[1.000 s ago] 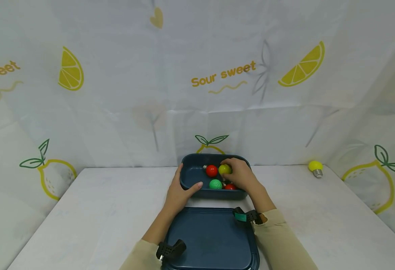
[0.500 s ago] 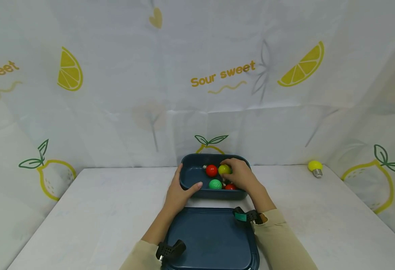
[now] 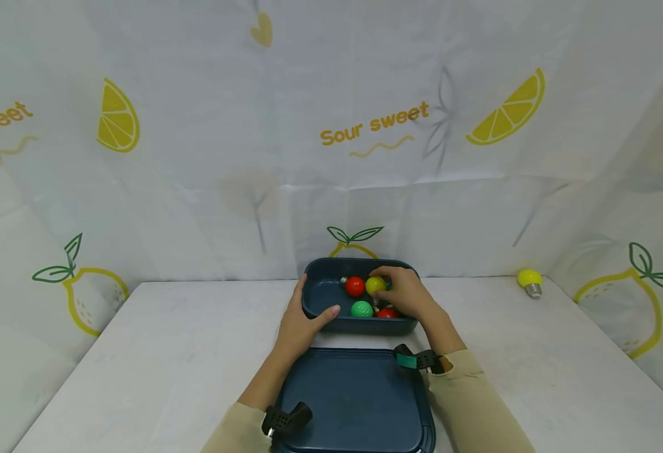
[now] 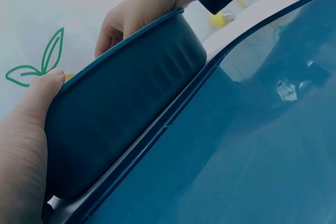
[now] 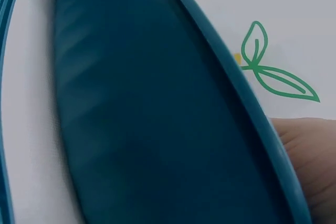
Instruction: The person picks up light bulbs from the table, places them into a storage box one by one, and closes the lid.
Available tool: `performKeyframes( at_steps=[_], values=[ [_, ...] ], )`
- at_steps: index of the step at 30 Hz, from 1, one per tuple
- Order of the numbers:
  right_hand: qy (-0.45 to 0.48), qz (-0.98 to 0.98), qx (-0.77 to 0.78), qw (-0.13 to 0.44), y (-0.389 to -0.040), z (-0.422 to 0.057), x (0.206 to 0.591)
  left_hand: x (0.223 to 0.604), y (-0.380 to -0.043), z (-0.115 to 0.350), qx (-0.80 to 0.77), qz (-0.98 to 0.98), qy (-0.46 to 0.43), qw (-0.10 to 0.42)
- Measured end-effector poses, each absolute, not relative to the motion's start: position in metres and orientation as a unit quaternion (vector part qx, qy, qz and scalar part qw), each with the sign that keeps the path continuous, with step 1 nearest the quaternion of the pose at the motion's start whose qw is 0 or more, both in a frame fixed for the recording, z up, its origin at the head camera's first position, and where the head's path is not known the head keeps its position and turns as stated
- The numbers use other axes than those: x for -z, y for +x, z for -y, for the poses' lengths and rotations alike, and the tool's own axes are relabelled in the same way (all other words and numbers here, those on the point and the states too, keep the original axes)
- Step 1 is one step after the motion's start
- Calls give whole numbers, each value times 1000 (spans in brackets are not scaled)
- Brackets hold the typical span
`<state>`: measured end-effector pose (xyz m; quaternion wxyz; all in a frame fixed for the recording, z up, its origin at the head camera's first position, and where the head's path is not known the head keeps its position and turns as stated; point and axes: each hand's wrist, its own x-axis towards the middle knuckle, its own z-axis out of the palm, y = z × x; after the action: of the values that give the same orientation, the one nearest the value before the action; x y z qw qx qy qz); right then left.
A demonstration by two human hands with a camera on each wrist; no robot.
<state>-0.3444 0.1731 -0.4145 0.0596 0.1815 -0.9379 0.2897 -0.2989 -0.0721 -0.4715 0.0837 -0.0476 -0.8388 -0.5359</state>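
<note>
A dark blue plastic box (image 3: 359, 326) stands at the back of the white table with several small coloured bulbs in it. My left hand (image 3: 300, 324) holds the box at its left end, thumb at the front rim. Inside the box, my right hand (image 3: 407, 292) pinches a yellow bulb (image 3: 374, 285) between fingertips and thumb. Next to it lie a red bulb (image 3: 355, 286), a green bulb (image 3: 362, 309) and another red bulb (image 3: 386, 313), partly under the right hand. In the right wrist view the box wall (image 5: 147, 103) hides the fingers.
A dark blue lid (image 3: 359, 402) lies in front of the box, under both forearms. A yellow bulb with a silver base (image 3: 529, 282) lies at the table's back right corner. White cloth (image 3: 195, 214) with lemon prints hangs behind the table.
My right hand has shifted very slightly, and a bit of green now shows beside its fingers. The left hand and the box stay put.
</note>
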Motion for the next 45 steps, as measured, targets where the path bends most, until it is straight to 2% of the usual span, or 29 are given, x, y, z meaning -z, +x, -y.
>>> performKeyframes(
  at_steps=[8,30,38,45],
  values=[
    [182,939,-287,43,-343,-176,411,471,-300,71,536,839,-50,83],
    [175,925,-328,83,-347,-182,410,469,-303,70,535,839,-57,83],
    [144,906,-368,152,-343,-194,406,475,-300,73,533,839,-54,90],
    [107,881,-379,263,-337,-234,407,475,-300,72,533,839,-53,93]
  ],
)
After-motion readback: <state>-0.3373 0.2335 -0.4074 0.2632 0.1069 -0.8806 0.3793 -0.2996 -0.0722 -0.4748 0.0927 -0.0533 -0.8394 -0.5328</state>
